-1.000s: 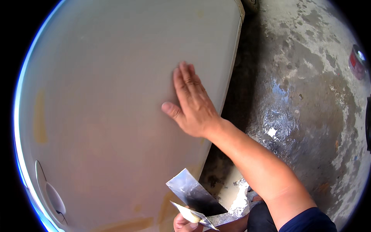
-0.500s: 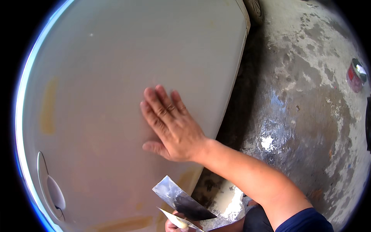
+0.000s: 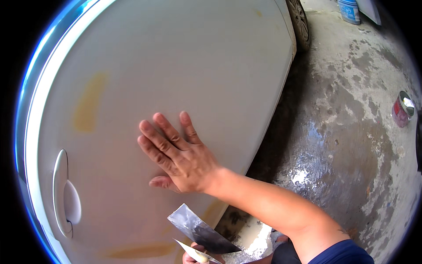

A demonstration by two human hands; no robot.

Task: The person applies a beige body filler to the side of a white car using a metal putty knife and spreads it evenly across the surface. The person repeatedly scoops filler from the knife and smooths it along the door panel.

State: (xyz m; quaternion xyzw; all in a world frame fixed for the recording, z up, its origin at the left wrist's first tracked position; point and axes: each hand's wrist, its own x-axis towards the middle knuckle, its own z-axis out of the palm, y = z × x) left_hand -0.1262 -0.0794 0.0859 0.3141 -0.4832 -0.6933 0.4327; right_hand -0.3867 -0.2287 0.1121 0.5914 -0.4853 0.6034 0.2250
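Note:
My right hand (image 3: pixel 178 158) lies palm down on the pale grey car door (image 3: pixel 193 70), fingers spread and holding nothing. Below it, my left hand (image 3: pixel 190 257), mostly cut off by the lower edge, grips a thin metal plate (image 3: pixel 195 224) and a smaller pale spreader (image 3: pixel 185 248) carrying a dab of cream paste. The door handle (image 3: pixel 66 193) is left of my hands. Yellowish patches (image 3: pixel 90 103) mark the panel at upper left and along the bottom.
Beyond the door's right edge are a car wheel (image 3: pixel 301 24), a mottled, wet concrete floor (image 3: pixel 343 145), a red-labelled metal can (image 3: pixel 402 110), and a blue container (image 3: pixel 349 11) beside a pale panel (image 3: pixel 369 9) at the top right.
My right hand has slid leftward and down across the door, its fingers spreading wider. The view has shifted, bringing more of the wheel and the blue container into sight.

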